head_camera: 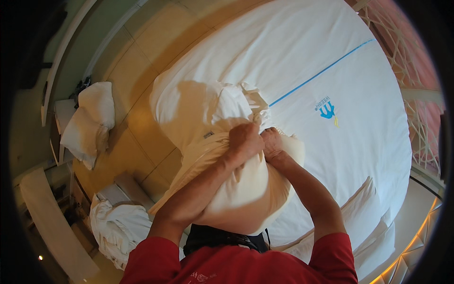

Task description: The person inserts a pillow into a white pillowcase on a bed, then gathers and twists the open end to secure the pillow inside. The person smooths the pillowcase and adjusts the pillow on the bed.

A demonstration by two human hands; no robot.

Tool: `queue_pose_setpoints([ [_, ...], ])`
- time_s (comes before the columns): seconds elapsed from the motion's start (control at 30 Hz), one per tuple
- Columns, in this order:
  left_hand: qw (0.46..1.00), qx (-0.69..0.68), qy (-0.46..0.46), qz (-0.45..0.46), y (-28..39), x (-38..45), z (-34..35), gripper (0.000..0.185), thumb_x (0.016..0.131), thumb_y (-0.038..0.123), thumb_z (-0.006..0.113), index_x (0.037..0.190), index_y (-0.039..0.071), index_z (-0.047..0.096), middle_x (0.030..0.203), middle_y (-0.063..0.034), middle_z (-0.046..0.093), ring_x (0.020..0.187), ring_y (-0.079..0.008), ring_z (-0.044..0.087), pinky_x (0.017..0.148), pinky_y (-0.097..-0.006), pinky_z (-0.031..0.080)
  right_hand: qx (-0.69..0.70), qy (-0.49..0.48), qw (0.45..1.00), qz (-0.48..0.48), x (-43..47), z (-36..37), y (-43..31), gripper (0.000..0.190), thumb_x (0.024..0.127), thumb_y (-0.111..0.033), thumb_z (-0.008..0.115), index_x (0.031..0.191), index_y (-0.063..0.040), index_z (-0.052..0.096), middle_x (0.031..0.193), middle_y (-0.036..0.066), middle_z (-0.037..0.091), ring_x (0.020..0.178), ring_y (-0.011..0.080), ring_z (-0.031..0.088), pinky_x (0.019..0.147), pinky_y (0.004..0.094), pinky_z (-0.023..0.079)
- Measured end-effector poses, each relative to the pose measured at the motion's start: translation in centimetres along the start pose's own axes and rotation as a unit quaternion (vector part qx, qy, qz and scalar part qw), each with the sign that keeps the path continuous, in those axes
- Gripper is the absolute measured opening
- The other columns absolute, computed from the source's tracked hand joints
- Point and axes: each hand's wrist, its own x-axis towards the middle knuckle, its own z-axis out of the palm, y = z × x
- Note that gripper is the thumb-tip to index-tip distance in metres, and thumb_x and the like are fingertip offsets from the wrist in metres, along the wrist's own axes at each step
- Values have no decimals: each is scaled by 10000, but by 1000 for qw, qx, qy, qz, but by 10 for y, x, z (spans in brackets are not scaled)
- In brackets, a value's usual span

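A large white pillow [241,209] with loose, gathered cloth lies against the front of my body, over the edge of the bed. My left hand [247,142] is closed in a fist on the bunched cloth near its far end. Right beside it, my right hand [273,145] grips the same cloth, its fingertips partly hidden in the folds. Beyond both hands, more white fabric [232,104] spreads on the bed, with a ruffled, open-looking edge. A small tag [208,135] shows left of my left hand. Whether the fabric is all one piece I cannot tell.
The bed's white cover [354,142] bears a blue stripe and a printed logo. White pillows [361,213] lie at lower right, near a tufted headboard [404,266]. Another pillow [92,117] rests at left above the tiled floor [142,96]. Crumpled white linen [117,223] is heaped at lower left.
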Motion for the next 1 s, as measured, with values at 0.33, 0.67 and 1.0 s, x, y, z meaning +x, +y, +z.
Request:
queue_pose_setpoints([
  [0.33,986,64,91,124,-26,-44,-1,297,761,123,645,1027,-7,620,998,-203,677,995,-368,631,886,-479,456,-11,17,999,28,-4,-4,0,211,851,-191,597,1003,-111,720,1025,103,709,1059,274,646,864,451,448],
  [0.67,990,18,74,120,-54,-35,20,370,760,70,635,1129,66,617,1092,-140,660,1062,-335,600,925,-465,421,79,130,987,43,-19,-55,-12,224,832,-110,635,1036,-86,725,1004,125,694,988,328,629,861,460,461],
  [1.0,991,4,62,120,-61,-30,24,373,785,71,581,1150,79,654,1104,-131,691,1098,-319,619,947,-458,442,182,90,978,-49,-133,-94,-192,837,713,-460,826,1373,-31,542,1410,248,475,1339,428,416,1128,558,277],
])
